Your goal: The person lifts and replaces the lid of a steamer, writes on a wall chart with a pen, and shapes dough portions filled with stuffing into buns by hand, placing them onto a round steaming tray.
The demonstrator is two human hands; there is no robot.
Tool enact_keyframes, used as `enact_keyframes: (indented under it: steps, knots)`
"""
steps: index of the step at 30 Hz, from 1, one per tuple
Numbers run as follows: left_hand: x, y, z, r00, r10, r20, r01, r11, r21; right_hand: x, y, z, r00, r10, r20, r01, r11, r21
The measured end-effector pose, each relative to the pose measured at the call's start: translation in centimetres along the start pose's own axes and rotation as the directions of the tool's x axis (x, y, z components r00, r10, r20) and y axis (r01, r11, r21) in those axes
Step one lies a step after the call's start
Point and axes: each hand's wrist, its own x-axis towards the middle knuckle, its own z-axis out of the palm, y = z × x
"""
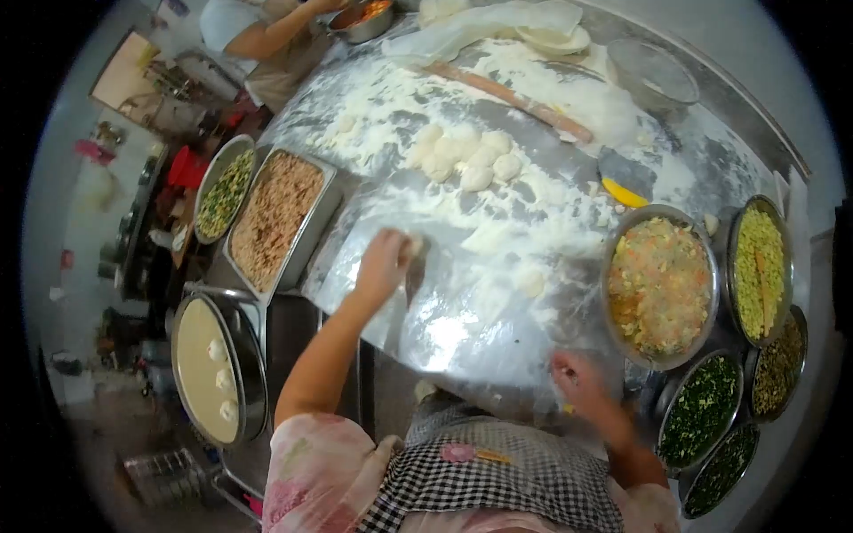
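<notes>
Above the floured metal table [355, 333], my left hand [384, 262] is closed, fingers pressed together. A small pale bit shows at its fingertips, too small to name, and a dark reflection lies below. My right hand [582, 382] is near the table's front edge, smeared by motion; its fingers look curled, but I cannot see what they hold, if anything. A cluster of round dough pieces [475, 155] lies ahead of both hands. Behind it is a long wooden rolling pin [515, 99]. A yellow curved dough scraper [624, 193] rests to the right.
At right stand a bowl of mixed orange-and-pale filling [662, 284], a bowl of yellow-green filling [760, 271] and a bowl of chopped greens [702, 409]. At left are a tray of minced filling [277, 218] and a pot of pale batter [200, 373]. Another person [267, 40] stands at the far left.
</notes>
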Motion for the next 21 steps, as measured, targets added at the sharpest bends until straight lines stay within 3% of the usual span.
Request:
enact_keyframes:
  steps: [4, 10, 11, 12, 14, 21]
  knots:
    - [-9.6, -0.9, 1.4, 0.992, 0.070, 0.103, -0.068, 0.997, -0.025, 2.7, -0.9, 0.0, 0.991, -0.088, 0.102, 0.091, 0.995, -0.029]
    - [-7.0, 1.4, 2.0, 0.993, -0.087, 0.084, 0.098, 0.984, -0.145, 2.7, -3.0, 1.5, 0.994, -0.055, 0.098, 0.058, 0.998, -0.029]
    - [-6.9, 0.6, 4.3, 0.985, 0.015, 0.174, -0.056, 0.971, 0.233, 2.5, -3.3, 1.7, 0.996, -0.028, 0.089, 0.032, 0.998, -0.045]
    - [-6.9, 1.0, 5.4, 0.974, 0.055, 0.220, -0.117, 0.953, 0.279, 2.3, -2.7, 2.2, 0.996, -0.019, 0.083, 0.022, 0.999, -0.032]
    - [-5.8, 2.7, 5.4, 0.951, 0.081, 0.298, -0.172, 0.941, 0.291, 1.2, -0.6, 3.3, 0.996, 0.003, 0.084, -0.002, 1.000, -0.011]
    - [-2.1, 1.6, 6.5, 0.967, 0.103, 0.234, -0.171, 0.941, 0.292, -0.4, -2.6, 6.0, 1.000, 0.003, -0.006, -0.003, 1.000, -0.031]
